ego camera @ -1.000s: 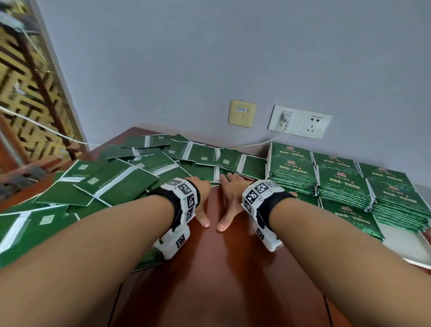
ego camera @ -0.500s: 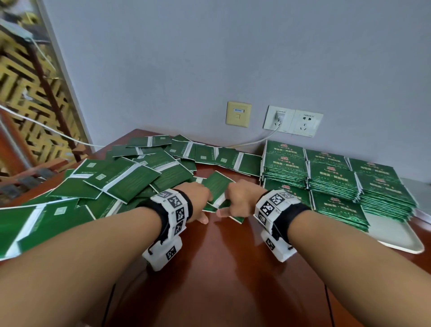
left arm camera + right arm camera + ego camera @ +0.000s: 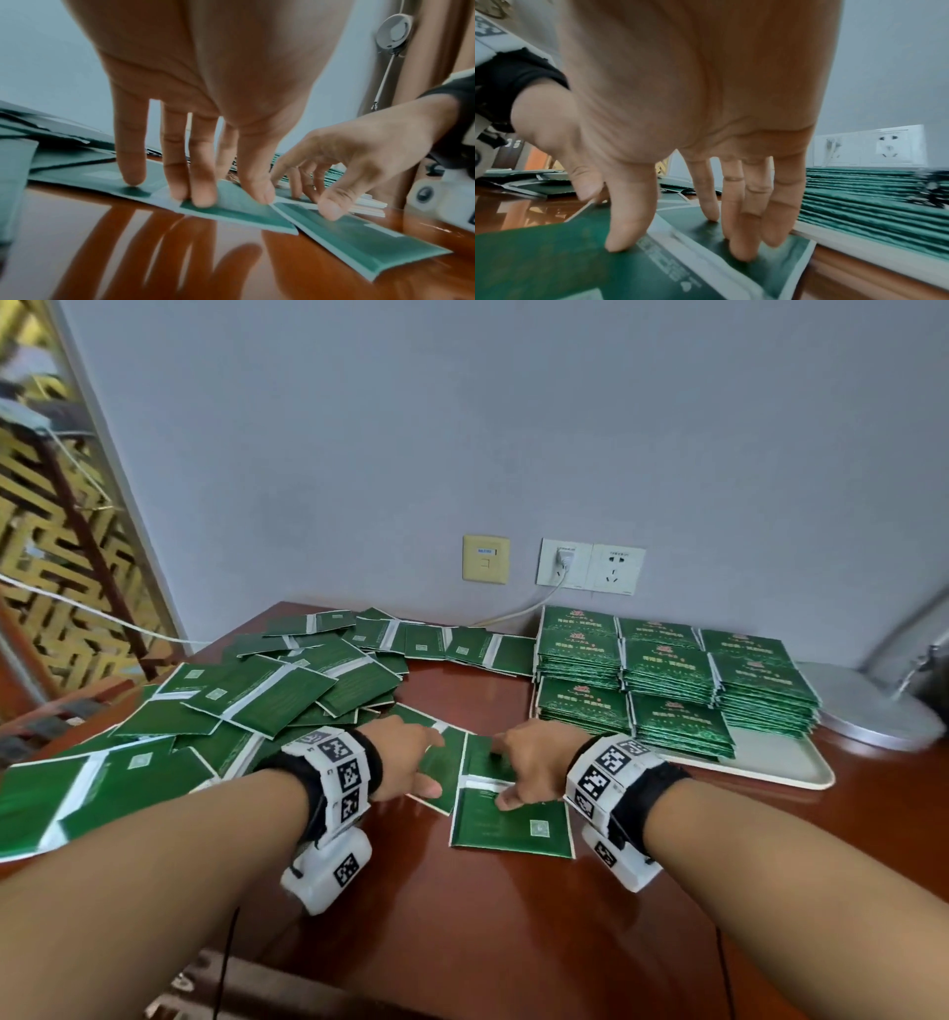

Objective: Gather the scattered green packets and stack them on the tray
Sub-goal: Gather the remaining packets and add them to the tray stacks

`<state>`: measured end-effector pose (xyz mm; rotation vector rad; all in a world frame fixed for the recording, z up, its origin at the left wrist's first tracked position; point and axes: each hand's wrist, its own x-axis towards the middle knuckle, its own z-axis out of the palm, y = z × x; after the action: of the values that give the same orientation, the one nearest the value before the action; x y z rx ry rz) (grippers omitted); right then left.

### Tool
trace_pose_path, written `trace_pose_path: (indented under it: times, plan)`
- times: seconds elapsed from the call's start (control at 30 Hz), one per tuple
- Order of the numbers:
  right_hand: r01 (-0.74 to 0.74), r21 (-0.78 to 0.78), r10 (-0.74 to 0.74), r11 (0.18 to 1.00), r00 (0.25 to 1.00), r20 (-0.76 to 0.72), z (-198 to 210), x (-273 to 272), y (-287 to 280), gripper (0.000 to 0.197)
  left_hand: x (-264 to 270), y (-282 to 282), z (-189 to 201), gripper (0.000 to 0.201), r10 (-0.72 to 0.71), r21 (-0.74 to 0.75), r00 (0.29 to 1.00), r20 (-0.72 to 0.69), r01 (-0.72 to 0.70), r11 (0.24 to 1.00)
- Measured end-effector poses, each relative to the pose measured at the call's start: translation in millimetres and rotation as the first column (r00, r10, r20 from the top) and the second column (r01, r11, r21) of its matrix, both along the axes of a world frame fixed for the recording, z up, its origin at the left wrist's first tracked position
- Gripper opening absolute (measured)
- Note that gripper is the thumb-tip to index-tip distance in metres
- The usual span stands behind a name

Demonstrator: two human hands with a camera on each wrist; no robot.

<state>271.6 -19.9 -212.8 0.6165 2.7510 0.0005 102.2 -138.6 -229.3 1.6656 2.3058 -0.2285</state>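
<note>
Many green packets [image 3: 257, 695] lie scattered over the left and back of the brown table [image 3: 488, 942]. Neat stacks of packets [image 3: 667, 680] fill the white tray [image 3: 780, 765] at the right. My left hand [image 3: 426, 762] [image 3: 203, 194] presses straight fingers on a loose packet [image 3: 441, 778] [image 3: 239, 213] at the middle. Beside it my right hand [image 3: 513, 778] [image 3: 680, 233] [image 3: 321, 182] presses two overlapping packets: its thumb is on the near one [image 3: 513, 829] [image 3: 539, 261], its fingers on the farther one [image 3: 777, 261]. Neither hand grips anything.
Wall sockets [image 3: 590, 564] with a plugged white cable sit behind the table. A round silver lamp base [image 3: 873, 706] stands right of the tray. A gold lattice screen [image 3: 51, 531] is at the far left. Bare table top lies between the hands and me.
Both hands reached to the row of packets, curled on some and dragged them toward me. Their fingers are now straight, pressing the packets flat on the table.
</note>
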Motion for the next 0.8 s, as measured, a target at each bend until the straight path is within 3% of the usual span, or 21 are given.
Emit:
trace_pose_path:
  times: [0.17,0.3,0.37,0.5,0.6,0.8]
  plan:
    - [0.106,-0.054,-0.105,0.993,0.994,0.032,2,38,6,0.057,15,-8,3,0.047,-0.054,0.013,0.997,0.054,0.054,0.998]
    - [0.168,-0.049,-0.165,0.985,0.984,0.068,4,73,17,0.060,30,-2,3,0.004,-0.098,0.055,0.987,0.131,0.091,0.994]
    - [0.211,-0.025,-0.209,0.977,0.976,0.069,4,89,19,0.069,43,5,4,0.020,-0.126,0.060,0.983,0.136,0.119,0.991]
    - [0.263,0.012,-0.263,0.965,0.960,0.094,5,118,20,0.069,72,21,12,0.010,-0.212,0.079,0.973,0.096,0.205,0.976]
    - [0.312,0.014,-0.312,0.950,0.946,0.085,8,133,23,0.076,90,34,11,0.024,-0.256,0.085,0.960,0.116,0.248,0.965]
    - [0.351,0.079,-0.355,0.933,0.934,0.037,8,141,28,0.050,109,58,9,0.027,-0.276,0.069,0.951,0.142,0.269,0.961]
